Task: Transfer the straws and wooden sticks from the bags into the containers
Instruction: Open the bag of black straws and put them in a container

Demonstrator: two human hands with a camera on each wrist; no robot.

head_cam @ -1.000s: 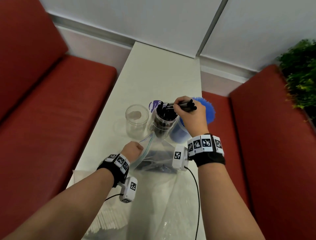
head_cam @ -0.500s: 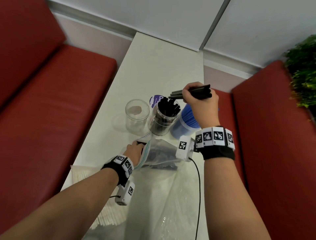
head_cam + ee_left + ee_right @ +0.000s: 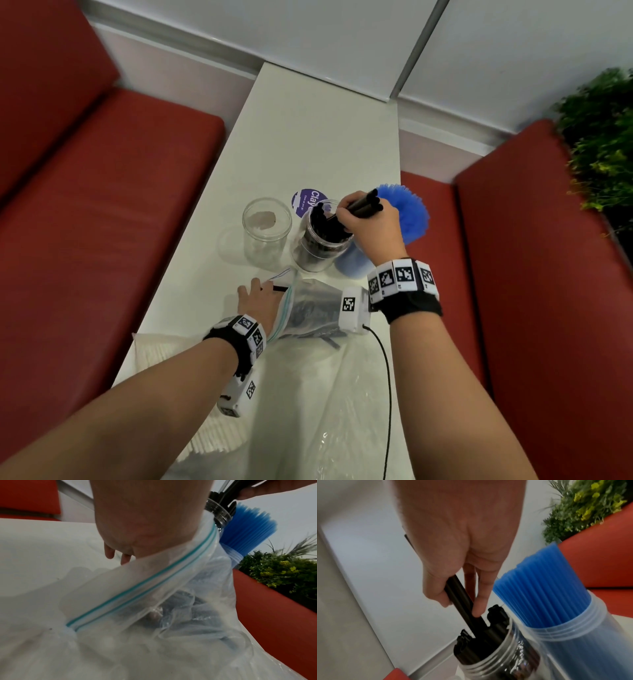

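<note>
My right hand [image 3: 371, 222] grips a small bundle of black straws [image 3: 363, 205] and tilts their lower ends into the mouth of a clear jar [image 3: 320, 246] packed with black straws. In the right wrist view the thumb and fingers [image 3: 479, 599] pinch the black straws [image 3: 460, 596] just above the jar [image 3: 489, 655]. My left hand [image 3: 260, 301] holds the open mouth of a zip bag [image 3: 311, 305] lying on the table, more black straws inside it. The bag's teal zip edge [image 3: 154, 582] runs across the heel of that hand [image 3: 145, 520].
An empty clear jar [image 3: 267, 229] stands left of the black-straw jar. A container of blue straws [image 3: 407, 212] stands right of it, against my right hand. A purple round label [image 3: 305, 202] lies behind. White wrapped sticks [image 3: 161, 356] and loose plastic bags [image 3: 308, 411] cover the near table [image 3: 308, 137]. Red benches flank both sides.
My right hand, raised above the jar half a second ago, has come down with the black straws to the jar's mouth. My left hand has stayed at the bag's opening.
</note>
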